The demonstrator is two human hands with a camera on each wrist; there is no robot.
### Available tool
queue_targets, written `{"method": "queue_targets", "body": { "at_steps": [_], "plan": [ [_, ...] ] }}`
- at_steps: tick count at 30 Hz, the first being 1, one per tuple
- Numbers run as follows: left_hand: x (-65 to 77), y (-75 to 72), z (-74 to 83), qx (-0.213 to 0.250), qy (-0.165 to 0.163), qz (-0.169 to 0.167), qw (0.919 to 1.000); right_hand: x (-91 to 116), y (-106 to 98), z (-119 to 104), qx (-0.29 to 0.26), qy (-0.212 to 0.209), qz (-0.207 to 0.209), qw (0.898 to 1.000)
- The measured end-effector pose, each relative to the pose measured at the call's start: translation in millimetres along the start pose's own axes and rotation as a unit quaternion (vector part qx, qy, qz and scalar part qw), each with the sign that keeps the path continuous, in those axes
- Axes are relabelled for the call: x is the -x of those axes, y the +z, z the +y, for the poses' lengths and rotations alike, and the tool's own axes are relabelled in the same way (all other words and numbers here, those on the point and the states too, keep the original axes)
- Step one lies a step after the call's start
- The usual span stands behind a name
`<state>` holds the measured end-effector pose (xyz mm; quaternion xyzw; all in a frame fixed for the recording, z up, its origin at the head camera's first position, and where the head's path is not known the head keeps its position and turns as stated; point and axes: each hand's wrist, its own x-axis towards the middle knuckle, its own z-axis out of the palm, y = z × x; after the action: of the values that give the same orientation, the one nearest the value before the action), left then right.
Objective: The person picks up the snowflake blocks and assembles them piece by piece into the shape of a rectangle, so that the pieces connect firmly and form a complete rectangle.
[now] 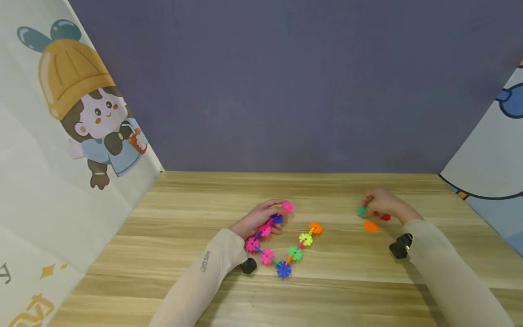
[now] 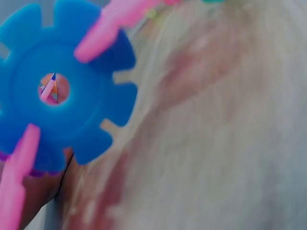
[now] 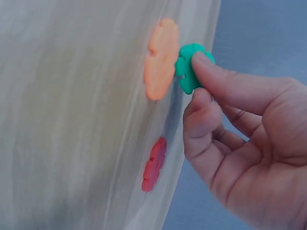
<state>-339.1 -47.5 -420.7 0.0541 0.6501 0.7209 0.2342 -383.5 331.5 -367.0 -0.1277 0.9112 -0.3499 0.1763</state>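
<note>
A chain of coloured snowflake discs [image 1: 283,269] lies in a V on the wooden table [image 1: 347,281], running from a pink disc [image 1: 287,206] at one end to an orange one [image 1: 315,227] at the other. My left hand [image 1: 279,210] grips the chain's left arm near the blue disc [image 1: 277,219], which fills the left wrist view [image 2: 62,91] with pink discs [image 2: 112,28] slotted into it. To the right, my right hand [image 1: 365,210] pinches a loose green disc [image 1: 361,212] [image 3: 189,67] at the tabletop. Close by lie a loose orange disc [image 1: 370,225] [image 3: 162,57] and a red disc [image 1: 385,217] [image 3: 154,164].
A grey-blue wall [image 1: 286,91] closes the back of the table. Printed cartoon panels stand at the left [image 1: 73,136] and right [image 1: 490,172] sides. A black camera sits on each wrist [image 1: 248,265] [image 1: 400,247].
</note>
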Motion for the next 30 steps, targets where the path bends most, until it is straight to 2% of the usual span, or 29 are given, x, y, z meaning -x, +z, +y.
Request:
{"method": "queue_targets", "body": {
  "at_steps": [4, 9, 19, 25, 30],
  "plan": [
    [0.1, 1.2, -0.1, 0.005, -0.003, 0.004, 1.0000, 1, 3, -2, -0.004, -0.010, 0.014, 1.000],
    [-0.3, 1.1, 0.0, 0.019, -0.002, 0.003, 0.9998, 0, 17, -13, -0.040, -0.015, 0.049, 0.998],
    [1.4, -2.0, -0.8, 0.035, -0.001, 0.001, 0.9994, -3, 50, -38, -0.067, -0.087, 0.072, 0.991],
    [5.0, -3.8, -2.3, 0.046, 0.008, -0.004, 0.9989, -3, 68, -56, -0.044, -0.111, 0.104, 0.987],
    [7.9, -5.2, -3.0, 0.046, 0.006, -0.010, 0.9989, -4, 81, -69, -0.048, -0.113, 0.102, 0.987]
  ]
}}
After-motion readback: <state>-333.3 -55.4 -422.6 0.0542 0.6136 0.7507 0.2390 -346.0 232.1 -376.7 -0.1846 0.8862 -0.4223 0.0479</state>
